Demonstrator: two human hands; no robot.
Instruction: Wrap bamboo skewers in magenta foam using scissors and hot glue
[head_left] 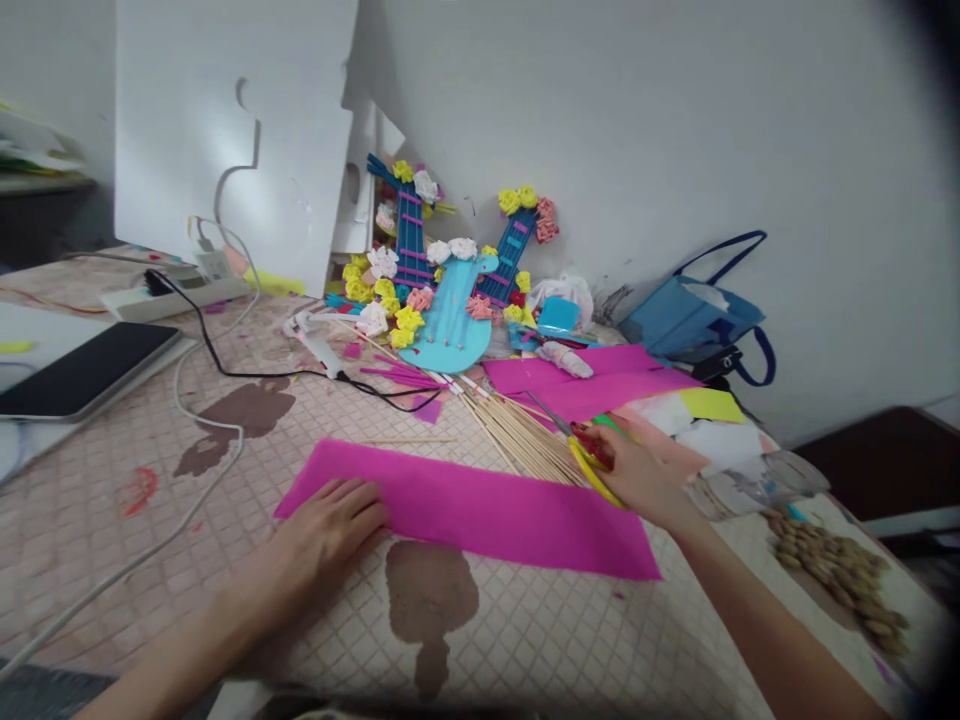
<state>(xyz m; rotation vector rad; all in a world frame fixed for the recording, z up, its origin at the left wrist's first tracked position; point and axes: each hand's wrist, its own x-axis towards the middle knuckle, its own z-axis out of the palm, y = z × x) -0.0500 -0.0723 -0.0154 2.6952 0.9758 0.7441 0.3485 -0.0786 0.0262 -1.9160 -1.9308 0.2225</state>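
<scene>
A long magenta paper strip (pixel 487 508) lies across the patterned tabletop in front of me. My left hand (pixel 330 530) rests flat on its near left end, fingers spread. At the strip's far right my right hand (pixel 634 478) is closed around the yellow and red handles of a pair of scissors (pixel 581 445), whose blades point up and left over a bundle of thin wooden sticks (pixel 517 440).
Behind lie more magenta sheets (pixel 592 385), paper scraps, blue guitar-shaped crafts with paper flowers (pixel 450 300), a glue gun (pixel 319 345) with its black cable, a power strip (pixel 180 290), a tablet (pixel 82 370) and a blue bag (pixel 694 315). Nuts (pixel 832 570) lie at right.
</scene>
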